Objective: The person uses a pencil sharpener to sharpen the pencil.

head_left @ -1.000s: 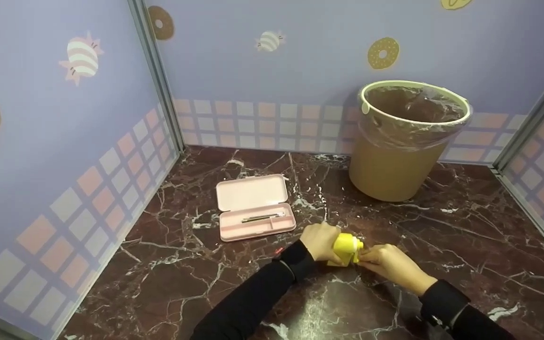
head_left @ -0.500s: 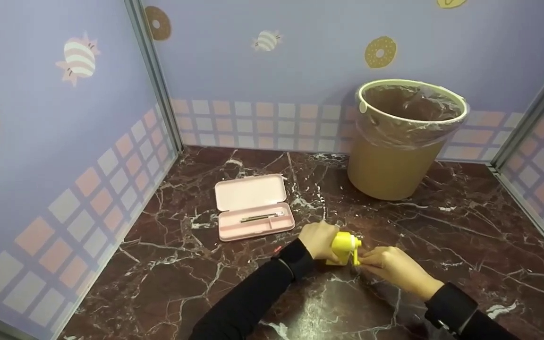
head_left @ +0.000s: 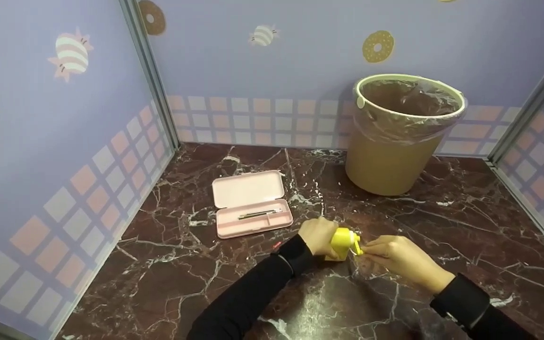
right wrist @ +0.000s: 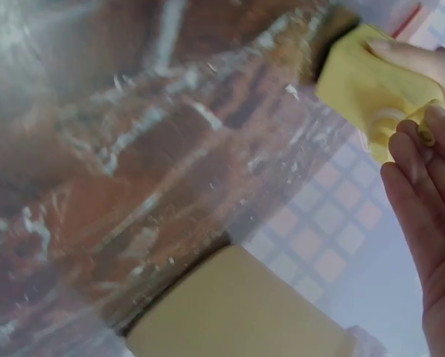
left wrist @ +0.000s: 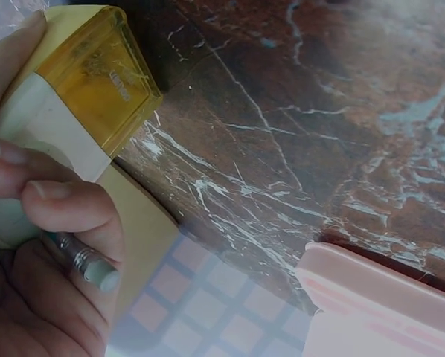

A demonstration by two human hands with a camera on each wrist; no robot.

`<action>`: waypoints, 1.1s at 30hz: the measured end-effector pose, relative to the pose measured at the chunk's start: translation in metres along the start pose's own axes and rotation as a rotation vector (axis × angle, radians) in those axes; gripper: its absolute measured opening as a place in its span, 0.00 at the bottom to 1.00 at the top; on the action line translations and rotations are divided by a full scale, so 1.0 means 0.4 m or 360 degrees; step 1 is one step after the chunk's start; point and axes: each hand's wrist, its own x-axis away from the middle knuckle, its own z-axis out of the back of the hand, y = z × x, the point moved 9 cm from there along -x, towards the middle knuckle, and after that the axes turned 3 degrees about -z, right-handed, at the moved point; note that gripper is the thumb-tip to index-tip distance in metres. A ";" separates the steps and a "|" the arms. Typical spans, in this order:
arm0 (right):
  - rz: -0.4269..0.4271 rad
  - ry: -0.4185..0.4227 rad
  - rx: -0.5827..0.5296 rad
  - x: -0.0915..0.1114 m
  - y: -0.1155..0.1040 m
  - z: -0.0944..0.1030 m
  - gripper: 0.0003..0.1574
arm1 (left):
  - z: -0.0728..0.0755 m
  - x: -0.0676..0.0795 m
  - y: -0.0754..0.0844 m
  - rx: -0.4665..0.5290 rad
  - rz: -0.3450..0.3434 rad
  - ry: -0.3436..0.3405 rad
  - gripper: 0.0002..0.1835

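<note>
My left hand (head_left: 318,236) grips a yellow crank pencil sharpener (head_left: 341,244) on the marbled tabletop. In the left wrist view, a pencil's eraser end (left wrist: 97,272) with a metal band pokes out by the curled fingers; the rest of that pencil is hidden. The sharpener's see-through amber shavings drawer (left wrist: 107,82) faces that camera. On the sharpener's right side, my right hand (head_left: 397,257) pinches the knob of the small yellow crank (head_left: 358,247) between thumb and fingers. The right wrist view shows the knob (right wrist: 426,135) at the fingertips.
An open pink pencil case (head_left: 248,189) lies left of the hands, with thin pencils (head_left: 259,214) inside. At the back right stands a tan bin (head_left: 385,165) with a clear liner. White crumbs (head_left: 318,193) and a small red bit (head_left: 277,245) lie on the tabletop.
The crank has turned, its knob going down and then back up, with my right hand following. My left hand stays on the sharpener. The head view has shifted slightly.
</note>
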 end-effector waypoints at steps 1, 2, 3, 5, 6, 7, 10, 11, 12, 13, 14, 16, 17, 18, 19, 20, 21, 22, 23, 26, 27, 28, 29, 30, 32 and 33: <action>0.0005 0.0006 0.0017 -0.003 0.000 0.003 0.18 | 0.001 0.001 0.000 0.0002 0.0000 -0.0002 0.28; 0.0008 0.0008 0.0034 -0.005 0.001 0.006 0.18 | 0.001 0.001 0.000 0.0004 -0.0003 -0.0003 0.28; 0.0012 0.0011 0.0042 -0.008 0.001 0.009 0.18 | 0.001 0.002 0.000 0.0006 -0.0007 -0.0003 0.28; 0.0018 0.0010 0.0058 -0.014 0.003 0.016 0.17 | 0.000 -0.001 -0.001 0.0011 -0.0012 -0.0005 0.28; 0.0020 0.0012 0.0058 -0.016 0.004 0.019 0.17 | 0.000 -0.001 -0.001 0.0011 -0.0014 -0.0005 0.28; 0.0019 0.0012 0.0058 -0.020 0.006 0.022 0.17 | -0.001 -0.001 -0.001 0.0009 -0.0016 -0.0005 0.28; 0.0020 0.0028 0.0064 -0.032 0.012 0.033 0.16 | 0.000 -0.003 0.000 -0.0003 -0.0034 -0.0002 0.28; 0.0019 0.0037 0.0069 -0.036 0.016 0.037 0.16 | 0.000 -0.004 0.001 -0.0007 -0.0041 -0.0002 0.28; 0.0016 0.0047 0.0081 -0.041 0.019 0.040 0.16 | 0.000 -0.004 0.002 -0.0007 -0.0050 -0.0001 0.28; 0.0010 0.0055 0.0098 -0.045 0.024 0.043 0.16 | -0.001 -0.005 0.003 -0.0009 -0.0061 0.0000 0.28; 0.0002 0.0061 0.0108 -0.050 0.029 0.046 0.16 | -0.002 -0.005 0.004 -0.0007 -0.0072 -0.0001 0.28; -0.0015 0.0060 0.0125 -0.058 0.038 0.047 0.15 | -0.004 -0.006 0.005 -0.0011 -0.0085 -0.0006 0.28; -0.0024 0.0054 0.0130 -0.062 0.041 0.047 0.14 | -0.006 -0.006 0.004 -0.0013 -0.0089 -0.0011 0.28; -0.0033 0.0047 0.0134 -0.065 0.045 0.045 0.14 | -0.007 -0.006 0.004 -0.0013 -0.0091 -0.0013 0.28; -0.0046 0.0040 0.0131 -0.067 0.049 0.044 0.14 | -0.009 -0.005 0.003 -0.0015 -0.0092 -0.0016 0.28; -0.0055 0.0036 0.0132 -0.070 0.051 0.043 0.14 | -0.009 -0.004 0.002 -0.0014 -0.0091 -0.0018 0.27; -0.0064 0.0033 0.0134 -0.072 0.054 0.042 0.14 | -0.009 -0.003 0.002 -0.0017 -0.0091 -0.0021 0.27; -0.0074 0.0031 0.0138 -0.073 0.057 0.041 0.14 | -0.008 -0.003 0.001 -0.0018 -0.0090 -0.0021 0.27; -0.0088 0.0029 0.0142 -0.075 0.060 0.040 0.14 | -0.006 -0.002 0.001 -0.0018 -0.0090 -0.0017 0.27; -0.0139 0.0010 0.0166 -0.080 0.071 0.035 0.14 | 0.001 -0.001 0.002 -0.0034 -0.0092 -0.0005 0.28; -0.0163 0.0000 0.0169 -0.083 0.075 0.033 0.14 | 0.002 -0.001 0.002 -0.0039 -0.0094 -0.0003 0.28; -0.0188 -0.0008 0.0176 -0.084 0.081 0.030 0.14 | 0.003 -0.001 0.004 -0.0039 -0.0099 0.0001 0.28; -0.0215 -0.0016 0.0184 -0.086 0.087 0.027 0.13 | 0.003 -0.001 0.005 -0.0041 -0.0105 0.0001 0.27; -0.0241 -0.0023 0.0190 -0.088 0.093 0.024 0.13 | 0.002 -0.001 0.007 -0.0037 -0.0113 -0.0002 0.27; -0.0278 -0.0030 0.0200 -0.091 0.106 0.014 0.12 | 0.000 -0.001 0.009 -0.0031 -0.0119 -0.0009 0.27; -0.0288 -0.0032 0.0204 -0.093 0.112 0.008 0.12 | -0.003 -0.001 0.009 -0.0025 -0.0121 -0.0017 0.27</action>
